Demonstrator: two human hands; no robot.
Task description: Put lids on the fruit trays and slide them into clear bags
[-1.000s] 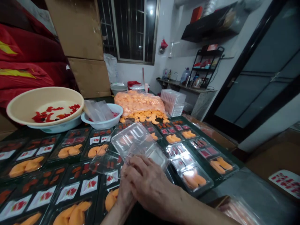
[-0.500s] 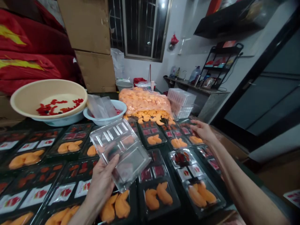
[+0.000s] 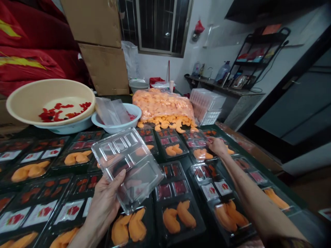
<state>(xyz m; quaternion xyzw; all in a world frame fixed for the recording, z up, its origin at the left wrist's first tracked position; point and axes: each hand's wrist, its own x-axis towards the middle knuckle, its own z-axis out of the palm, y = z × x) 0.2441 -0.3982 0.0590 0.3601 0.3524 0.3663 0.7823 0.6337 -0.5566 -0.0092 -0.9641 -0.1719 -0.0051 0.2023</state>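
My left hand (image 3: 107, 196) grips clear plastic lids (image 3: 126, 165), seemingly stacked, thumb on top and fingers underneath. They are tilted above the trays and have moulded compartments. Across the table, my right hand (image 3: 217, 147) is at a filled black tray (image 3: 196, 144) in the far row. Its fingers are drawn together at the tray's right edge; whether they pinch anything is too small to tell. Nearer lie a tray with two orange curved pieces (image 3: 172, 220) and dark red packets (image 3: 164, 191), and a clear-covered tray with white printed packets (image 3: 210, 191).
At the back left, a cream basin (image 3: 23, 103) holding red pieces rests over a blue one. Beside it is a light blue bowl (image 3: 113, 128). A large bag of orange pieces (image 3: 162, 103) and stacked clear lids (image 3: 208, 103) stand at the back. Filled trays cover the left side.
My view has shifted slightly to the right. My right hand has moved left and down relative to the trays, and its spread fingers have drawn together. My left hand still holds the lids.
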